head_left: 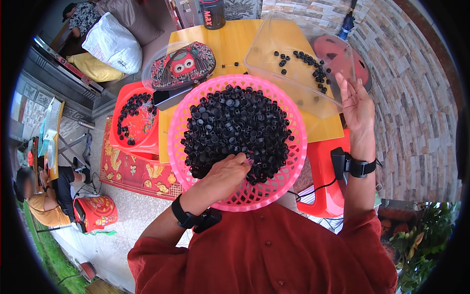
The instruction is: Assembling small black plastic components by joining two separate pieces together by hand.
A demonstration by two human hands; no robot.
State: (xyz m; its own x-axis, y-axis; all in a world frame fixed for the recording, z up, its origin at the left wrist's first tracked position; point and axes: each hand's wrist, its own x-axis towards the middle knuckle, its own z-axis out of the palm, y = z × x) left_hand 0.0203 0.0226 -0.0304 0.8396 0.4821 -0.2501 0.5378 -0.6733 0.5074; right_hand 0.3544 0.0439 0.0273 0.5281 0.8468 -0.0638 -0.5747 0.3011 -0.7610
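Black plastic caps (240, 127), a big matte heap of them, sit right under and ahead of my left hand (226, 177). They're short little cylinders, plenty of them with a hollow round end showing. All of that is piled in a pink plastic basket (172, 132) with a latticed, see-through wall, and my left forearm crosses its near rim.

Left hand's fingers are curled in, tips down in the pile at the near side; can't tell if they're pinching one, since the knuckles cover it. Right hand (358, 105) is off by itself, palm up, fingers loosely spread, nothing in it. It's right by the edge of a clear plastic bin (274, 41), and I can't tell if it's touching.

Just left of that hand, inside the bin, there's a loose scatter of the same caps. Bin and basket are on a smooth yellow table (235, 39). Farther out, ahead and left of my left hand, is a patterned pouch (183, 66) with an owl face, and past the basket's left side a glossy red tub (114, 130) with more black pieces.
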